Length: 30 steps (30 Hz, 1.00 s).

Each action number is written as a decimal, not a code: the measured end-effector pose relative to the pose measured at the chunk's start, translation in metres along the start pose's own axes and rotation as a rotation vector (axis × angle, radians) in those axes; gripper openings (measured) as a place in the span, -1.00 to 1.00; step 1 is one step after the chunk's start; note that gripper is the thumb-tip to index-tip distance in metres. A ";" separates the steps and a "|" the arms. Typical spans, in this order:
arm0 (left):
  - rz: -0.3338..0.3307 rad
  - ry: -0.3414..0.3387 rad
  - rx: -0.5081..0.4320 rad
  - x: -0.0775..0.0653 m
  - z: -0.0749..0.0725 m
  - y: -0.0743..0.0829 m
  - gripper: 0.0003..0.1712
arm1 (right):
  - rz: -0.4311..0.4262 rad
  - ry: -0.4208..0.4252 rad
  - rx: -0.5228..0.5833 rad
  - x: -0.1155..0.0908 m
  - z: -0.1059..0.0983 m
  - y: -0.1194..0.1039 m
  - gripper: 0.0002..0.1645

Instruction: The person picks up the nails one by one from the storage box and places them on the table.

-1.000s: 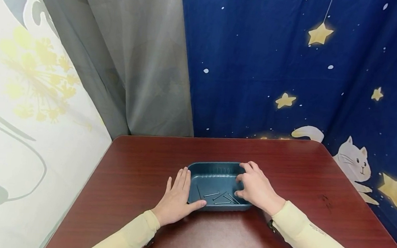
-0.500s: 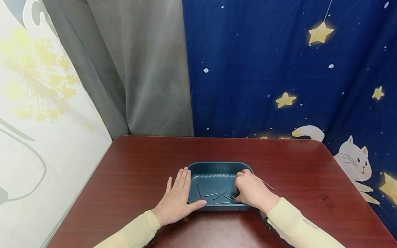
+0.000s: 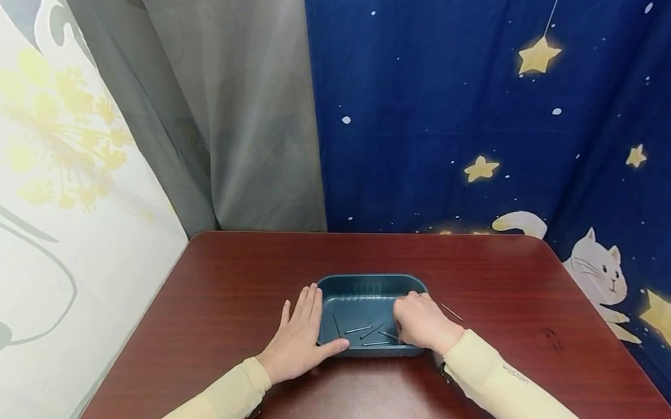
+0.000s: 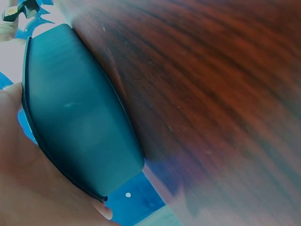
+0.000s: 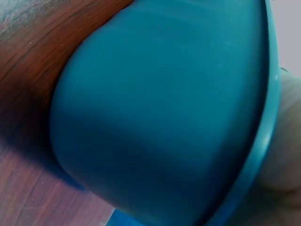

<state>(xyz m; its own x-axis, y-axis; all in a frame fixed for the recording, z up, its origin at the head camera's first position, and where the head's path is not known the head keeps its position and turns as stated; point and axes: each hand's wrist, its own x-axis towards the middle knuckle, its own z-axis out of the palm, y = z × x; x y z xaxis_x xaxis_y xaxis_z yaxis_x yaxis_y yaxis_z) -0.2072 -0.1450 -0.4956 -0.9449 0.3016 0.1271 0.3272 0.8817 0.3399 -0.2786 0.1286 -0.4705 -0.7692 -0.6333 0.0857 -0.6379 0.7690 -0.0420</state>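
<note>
A dark teal tray sits on the table with several thin metal nails lying loose on its floor. My left hand rests along the tray's left end, fingers straight and thumb over the front rim. In the left wrist view that hand lies along the rim. My right hand reaches over the right rim, fingers curled down inside. Its fingertips are hidden, so whether they pinch a nail does not show. In the right wrist view the tray's outer wall covers the fingers.
One nail lies on the tabletop just right of the tray. The reddish-brown table reaches back to a grey curtain and a blue star-printed curtain.
My right hand has gone from spread fingers at the right rim to curled fingers lower in the tray, shifting slightly left. The nail on the table has come into sight. The left hand stays put.
</note>
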 end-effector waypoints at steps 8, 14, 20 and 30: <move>0.000 0.000 -0.003 0.002 0.000 0.000 0.36 | 0.058 -0.077 0.015 0.001 -0.003 -0.003 -0.55; 0.009 0.009 -0.011 0.001 0.001 0.000 0.34 | 0.044 -0.041 0.011 0.001 -0.002 -0.002 -0.54; 0.017 0.027 -0.007 0.001 0.001 0.000 0.31 | 0.044 0.021 0.034 0.000 -0.004 -0.001 -0.58; -0.009 -0.002 0.011 0.001 0.000 0.001 0.35 | 0.011 0.080 0.041 -0.003 -0.017 0.000 -0.62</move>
<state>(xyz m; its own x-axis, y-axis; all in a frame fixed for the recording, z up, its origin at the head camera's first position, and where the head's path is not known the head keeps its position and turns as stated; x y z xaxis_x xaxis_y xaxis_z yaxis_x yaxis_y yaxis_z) -0.2081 -0.1437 -0.4955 -0.9478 0.2945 0.1220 0.3186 0.8883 0.3308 -0.2758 0.1315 -0.4538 -0.7717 -0.6144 0.1643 -0.6316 0.7707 -0.0843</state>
